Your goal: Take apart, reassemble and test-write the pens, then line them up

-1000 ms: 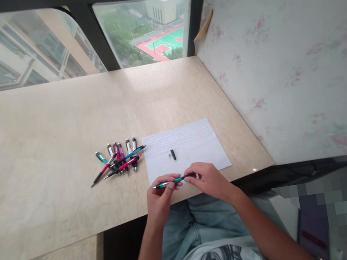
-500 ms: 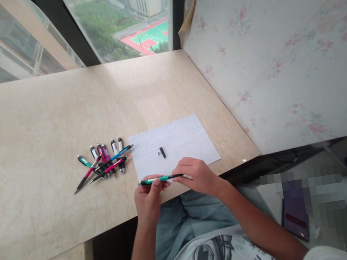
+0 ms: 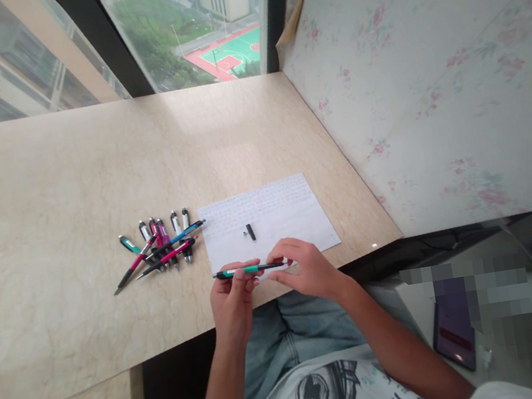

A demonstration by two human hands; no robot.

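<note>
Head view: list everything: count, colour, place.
Buildings: several, pale, outside
Trees: several, green, outside
Court: one, green-red, outside
Windows: two, dark-framed, back
Wall: one, floral white, right
Counter: one, beige, below windows
Paper: one, white, on counter
Cylinder: one, black, on paper
Fragment: one, grey, beside cylinder
Loose pens: about nine, mixed, left of paper
Held pen: one, green and black, near paper
Phone: one, dark, lower right
Jeans: one pair, blue, bottom
Shirt: one, white, bottom
Left hand: one, around held pen
Right hand: one, at pen's black end

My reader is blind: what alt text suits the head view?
A person's left hand holds a green pen, right hand at its black end; beyond lies a written sheet bearing a black tube, loose pens to its left.
</note>
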